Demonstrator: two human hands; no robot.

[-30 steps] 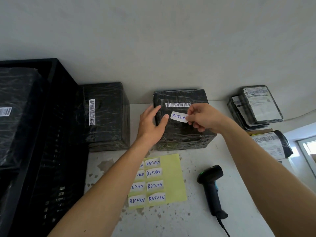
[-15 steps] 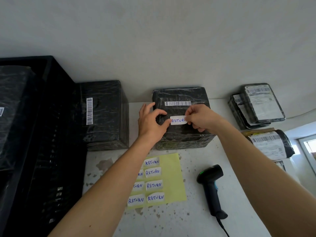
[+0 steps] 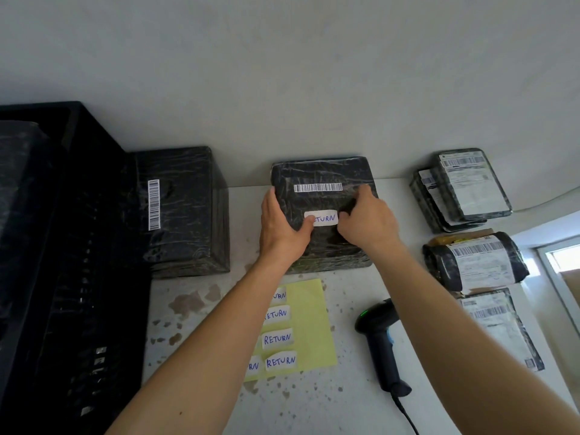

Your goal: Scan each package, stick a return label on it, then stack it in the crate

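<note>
A black-wrapped package (image 3: 323, 196) stood on the speckled white table (image 3: 314, 403) against the wall, a white barcode strip (image 3: 318, 187) along its upper face. Below that strip lay a white return label (image 3: 323, 218) with "RETURN" handwritten in blue, flat on the wrap.

The left hand (image 3: 282, 227) lay against the package's left edge, fingers fairly straight along the side, and its thumb (image 3: 306, 226) pressed on the label's left end, covering the first letter. The right hand (image 3: 367, 221) sat on the package's right part, fingers curled over the wrap just beside the label's right end; whether they actually gripped the package could not be told. The label lay between the 2 hands, pinned only by the left thumb.

To the left stood a second black package (image 3: 185, 211) with an upright barcode, just beside a black crate (image 3: 78, 246) that held another wrapped parcel (image 3: 18, 183). In front of the handled package lay a yellow backing sheet (image 3: 310, 324) carrying more "RETURN" stickers, partly hidden by the left forearm. A black handheld scanner (image 3: 381, 350) lay to its right, green light showing, cable trailing toward the near edge. At the far right sat several flat parcels (image 3: 470, 186) with printed shipping labels.
</note>
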